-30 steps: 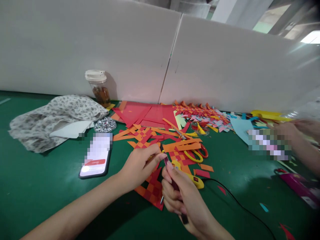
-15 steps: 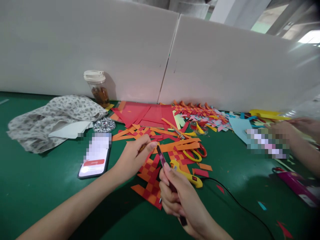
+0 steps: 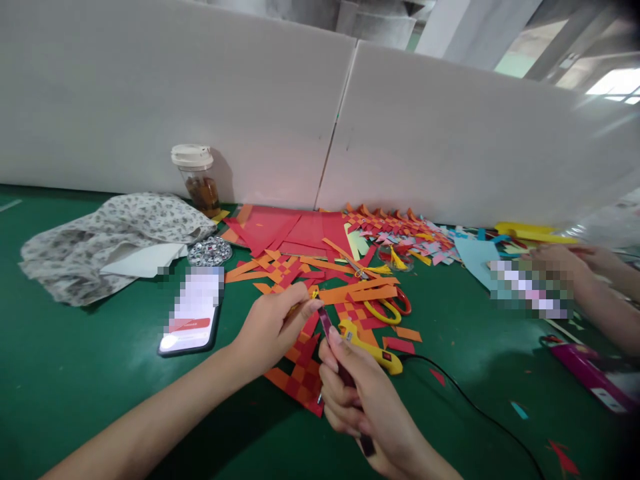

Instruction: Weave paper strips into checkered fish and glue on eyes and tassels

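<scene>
My left hand (image 3: 277, 327) is closed in a pinch, with a small yellow bit of thread (image 3: 315, 293) at its fingertips; the rest of what it holds is hidden. My right hand (image 3: 357, 393) wraps round a slim, dark maroon stick-like tool (image 3: 326, 323), whose kind I cannot make out. The tool's upper end meets the left thumb tip. Beneath both hands lie orange and red woven paper strips (image 3: 303, 383). Just beyond the right hand is a yellow glue gun (image 3: 373, 350) with a black cord. Scissors (image 3: 383, 310) with yellow and red handles lie behind it, partly covered by orange strips.
To the left lie a phone (image 3: 193, 313), a patterned cloth (image 3: 110, 240) and a sparkly round item (image 3: 210, 251). A lidded cup (image 3: 199, 180) stands by the white partition (image 3: 175, 87). Another person's hands (image 3: 560, 267) work at right, above a purple packet (image 3: 590, 373).
My left hand has shifted slightly right and down, its thumb closer to the tool's end, and the yellow bit shows more. My right hand keeps the same grip.
</scene>
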Demonstrator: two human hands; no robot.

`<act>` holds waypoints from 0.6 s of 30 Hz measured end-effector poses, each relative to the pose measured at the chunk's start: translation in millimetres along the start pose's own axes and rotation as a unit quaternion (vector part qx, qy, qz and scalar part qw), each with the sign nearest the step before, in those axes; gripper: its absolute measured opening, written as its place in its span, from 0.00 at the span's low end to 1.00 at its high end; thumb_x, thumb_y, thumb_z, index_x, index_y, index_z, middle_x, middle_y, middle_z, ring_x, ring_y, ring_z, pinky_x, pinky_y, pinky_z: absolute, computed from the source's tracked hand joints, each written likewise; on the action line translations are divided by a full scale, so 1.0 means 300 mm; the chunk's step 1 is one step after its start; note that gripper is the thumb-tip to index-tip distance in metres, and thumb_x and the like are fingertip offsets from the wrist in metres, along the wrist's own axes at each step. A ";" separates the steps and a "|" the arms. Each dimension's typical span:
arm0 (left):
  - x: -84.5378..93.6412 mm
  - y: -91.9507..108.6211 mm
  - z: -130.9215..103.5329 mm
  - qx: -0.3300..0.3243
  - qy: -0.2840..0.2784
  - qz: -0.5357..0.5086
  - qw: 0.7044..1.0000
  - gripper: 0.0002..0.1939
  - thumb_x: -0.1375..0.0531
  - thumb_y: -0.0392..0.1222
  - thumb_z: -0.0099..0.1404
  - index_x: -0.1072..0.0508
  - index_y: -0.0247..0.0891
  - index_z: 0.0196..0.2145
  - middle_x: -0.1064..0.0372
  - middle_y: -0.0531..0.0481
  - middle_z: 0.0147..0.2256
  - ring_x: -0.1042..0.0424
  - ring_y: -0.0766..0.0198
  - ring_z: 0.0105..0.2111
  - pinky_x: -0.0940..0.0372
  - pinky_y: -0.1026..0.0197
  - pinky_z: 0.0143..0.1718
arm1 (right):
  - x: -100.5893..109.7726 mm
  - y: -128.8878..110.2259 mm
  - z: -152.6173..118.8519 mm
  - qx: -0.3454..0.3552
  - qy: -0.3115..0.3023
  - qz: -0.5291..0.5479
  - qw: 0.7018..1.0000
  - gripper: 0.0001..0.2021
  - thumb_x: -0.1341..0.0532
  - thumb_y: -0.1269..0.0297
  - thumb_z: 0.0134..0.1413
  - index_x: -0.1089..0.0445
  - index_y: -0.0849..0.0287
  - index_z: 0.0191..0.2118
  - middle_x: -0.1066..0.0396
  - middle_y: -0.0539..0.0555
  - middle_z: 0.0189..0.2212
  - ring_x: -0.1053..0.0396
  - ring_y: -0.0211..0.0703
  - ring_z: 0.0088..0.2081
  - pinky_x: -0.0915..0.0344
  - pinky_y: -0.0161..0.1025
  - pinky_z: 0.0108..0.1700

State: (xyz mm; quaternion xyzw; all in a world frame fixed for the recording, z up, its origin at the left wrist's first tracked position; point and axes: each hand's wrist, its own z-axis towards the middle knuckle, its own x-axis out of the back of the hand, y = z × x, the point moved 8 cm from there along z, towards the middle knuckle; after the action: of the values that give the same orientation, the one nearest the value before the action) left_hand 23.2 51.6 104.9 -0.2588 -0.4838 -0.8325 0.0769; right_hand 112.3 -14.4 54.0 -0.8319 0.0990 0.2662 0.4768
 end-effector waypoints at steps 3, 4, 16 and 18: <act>-0.006 0.010 -0.005 -0.014 0.008 -0.004 1.000 0.16 0.51 0.45 0.70 0.43 0.38 0.25 0.53 0.60 0.19 0.51 0.71 0.19 0.53 0.68 0.21 | -0.009 -0.003 -0.009 0.010 -0.003 0.005 1.000 0.19 0.44 0.48 0.58 0.43 0.57 0.25 0.58 0.36 0.10 0.66 0.23 0.10 0.61 0.25 0.13; -0.008 0.012 -0.006 -0.017 0.009 -0.004 1.000 0.16 0.51 0.45 0.70 0.43 0.38 0.25 0.53 0.61 0.19 0.51 0.71 0.19 0.53 0.68 0.21 | -0.011 -0.006 -0.011 0.015 -0.002 0.007 1.000 0.19 0.43 0.48 0.58 0.43 0.57 0.25 0.58 0.36 0.10 0.66 0.23 0.10 0.61 0.25 0.13; 0.022 0.000 -0.002 0.034 0.015 -0.077 0.996 0.18 0.50 0.46 0.69 0.46 0.39 0.23 0.52 0.59 0.20 0.50 0.70 0.21 0.52 0.68 0.22 | -0.014 0.005 -0.015 0.023 0.008 0.002 1.000 0.21 0.42 0.45 0.55 0.42 0.57 0.25 0.57 0.36 0.10 0.65 0.23 0.10 0.60 0.25 0.13; 0.005 0.004 -0.023 0.027 0.006 -0.071 0.997 0.17 0.50 0.45 0.69 0.46 0.39 0.23 0.52 0.59 0.20 0.49 0.70 0.21 0.52 0.68 0.22 | 0.013 -0.021 0.000 0.034 0.031 -0.002 0.999 0.22 0.40 0.44 0.52 0.44 0.57 0.23 0.56 0.36 0.10 0.64 0.23 0.10 0.60 0.25 0.12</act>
State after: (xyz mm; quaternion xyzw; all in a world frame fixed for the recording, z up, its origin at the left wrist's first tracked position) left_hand 20.0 45.2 103.9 -0.2160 -0.5230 -0.8241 0.0272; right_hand 118.3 -10.7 56.6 -0.8230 0.1209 0.2361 0.5023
